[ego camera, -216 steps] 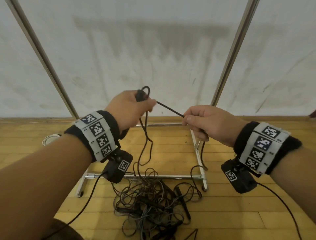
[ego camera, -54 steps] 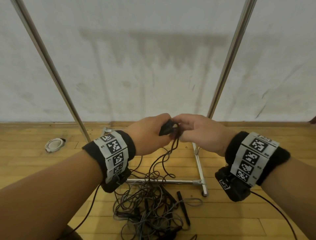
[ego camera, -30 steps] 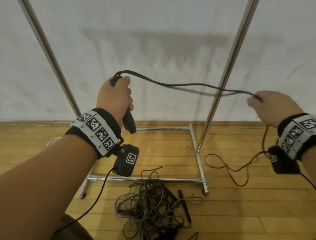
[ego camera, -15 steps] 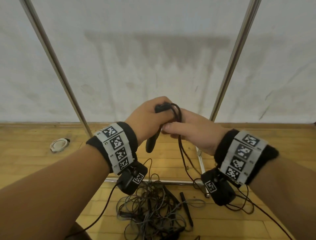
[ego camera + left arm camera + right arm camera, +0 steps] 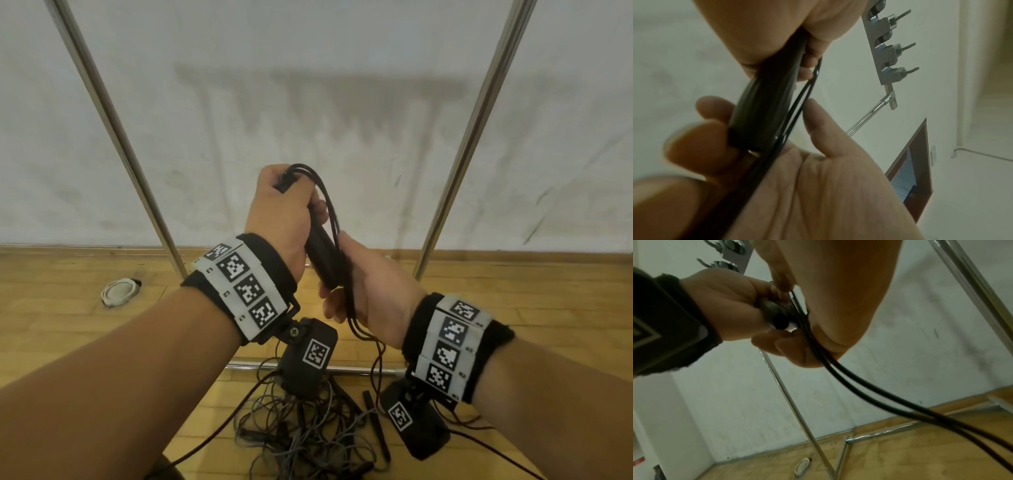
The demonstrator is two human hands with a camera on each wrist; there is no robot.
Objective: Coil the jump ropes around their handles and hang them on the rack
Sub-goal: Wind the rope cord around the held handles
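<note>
My left hand point(image 5: 281, 212) grips the black jump rope handles point(image 5: 322, 253) upright at chest height in front of the rack. The black rope point(image 5: 330, 202) loops out of the handles' top and runs down along them in two or three strands. My right hand point(image 5: 366, 294) sits just below, fingers curled under the handles' lower end, thumb up beside them, holding the strands point(image 5: 797, 104) against its palm. From there the rope point(image 5: 859, 394) hangs down to the floor. The rack's two metal uprights point(image 5: 113, 130) stand either side of my hands, and its hooks point(image 5: 888, 48) show overhead.
A tangled pile of more jump ropes point(image 5: 308, 431) lies on the wooden floor by the rack's base bar point(image 5: 356, 370). A white round object point(image 5: 118, 292) lies on the floor at the left. A white wall stands close behind the rack.
A second ago my hands were wide apart with the rope stretched between them. They have since come together; the left hand has lifted the handles and the right has drawn the rope down under them.
</note>
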